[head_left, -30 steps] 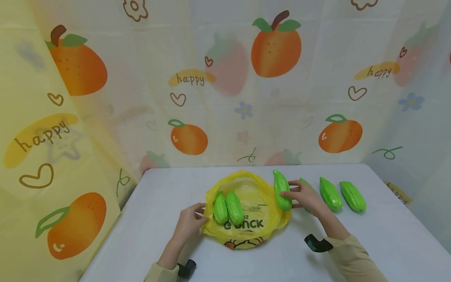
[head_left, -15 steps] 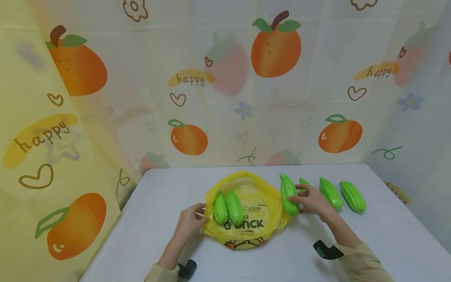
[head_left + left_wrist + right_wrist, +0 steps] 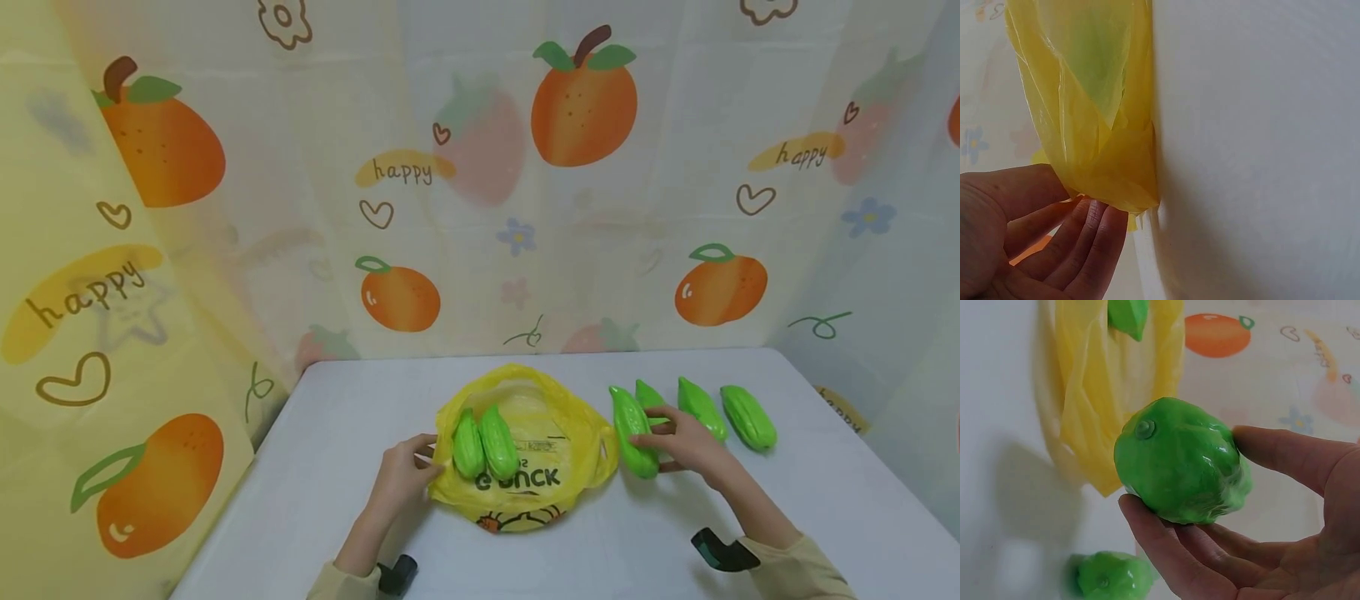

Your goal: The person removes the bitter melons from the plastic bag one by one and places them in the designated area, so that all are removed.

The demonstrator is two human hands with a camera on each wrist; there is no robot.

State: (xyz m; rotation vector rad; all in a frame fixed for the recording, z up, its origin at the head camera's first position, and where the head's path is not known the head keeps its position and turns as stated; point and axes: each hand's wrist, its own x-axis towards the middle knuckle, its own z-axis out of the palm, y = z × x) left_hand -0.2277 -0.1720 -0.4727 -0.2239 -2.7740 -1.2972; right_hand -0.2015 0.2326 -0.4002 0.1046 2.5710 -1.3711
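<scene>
My left hand (image 3: 401,475) pinches the left rim of a yellow plastic bag (image 3: 534,392); in the left wrist view, thumb and fingertips meet at the bag's gathered edge (image 3: 1116,175). Two shiny green bitter melons (image 3: 499,442) lie side by side inside, toward its left. Just right of the bag, my right hand (image 3: 690,442) grips another green bitter melon (image 3: 630,425), tip pointing away from me. In the right wrist view this held bitter melon (image 3: 1175,462) shows its blunt end, raised over the table, between thumb and fingers.
On the right of the white table (image 3: 810,517), one bitter melon (image 3: 647,390) is partly hidden behind the right hand. Beyond it lie two more, a middle bitter melon (image 3: 702,407) and an outer bitter melon (image 3: 748,418). A fruit-printed curtain (image 3: 480,250) hangs behind.
My right hand has carried its bitter melon rightward and toward me, from over the bag's right edge to beside it. The left hand stays on the bag's rim.
</scene>
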